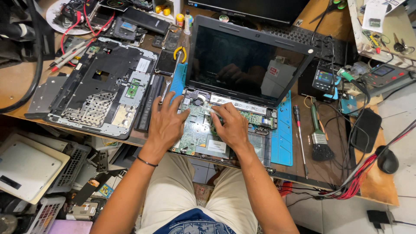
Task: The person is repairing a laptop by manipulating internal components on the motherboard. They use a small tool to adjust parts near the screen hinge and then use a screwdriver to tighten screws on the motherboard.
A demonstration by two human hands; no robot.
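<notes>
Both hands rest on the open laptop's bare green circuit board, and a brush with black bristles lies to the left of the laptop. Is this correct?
Not fully. In the head view the brush lies to the right of the laptop, beside a screwdriver. The left hand and right hand do rest on the circuit board.

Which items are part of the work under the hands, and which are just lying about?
In hand: left hand, right hand, opened laptop, its green circuit board, blue mat.

Lying about: removed laptop shell, brush, screwdriver, mouse, yellow-handled pliers.
</notes>
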